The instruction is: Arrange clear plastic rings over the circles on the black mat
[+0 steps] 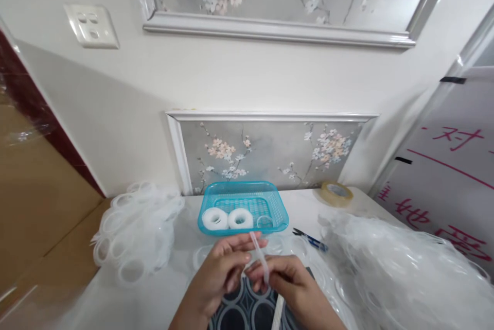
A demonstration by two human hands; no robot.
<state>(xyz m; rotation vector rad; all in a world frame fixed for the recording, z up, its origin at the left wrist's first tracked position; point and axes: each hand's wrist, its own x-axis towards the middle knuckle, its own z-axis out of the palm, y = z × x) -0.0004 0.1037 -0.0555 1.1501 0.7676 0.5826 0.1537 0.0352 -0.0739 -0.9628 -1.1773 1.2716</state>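
Observation:
Between my hands a narrow translucent white plastic ring (259, 252) is tilted and seen nearly edge-on, so it looks like a strip. My right hand (291, 278) pinches its lower end between thumb and fingers. At the upper end, the curled fingers and thumb of my left hand (228, 260) close around it; the exact contact is partly hidden. Below both hands lies a dark mat with grey circle patterns (233, 315), and a pale flat strip (278, 312) rests on it beside my right wrist. More clear rings (324, 273) lie flat on the table around the mat.
A turquoise basket (283, 214) behind my hands holds two white rolls (214, 218) and a clear ring. Blue-handled snips (318, 243) lie to its right, near a tape roll (336, 193). Piles of translucent rings stand left (135, 232) and right (405, 263), before the wall.

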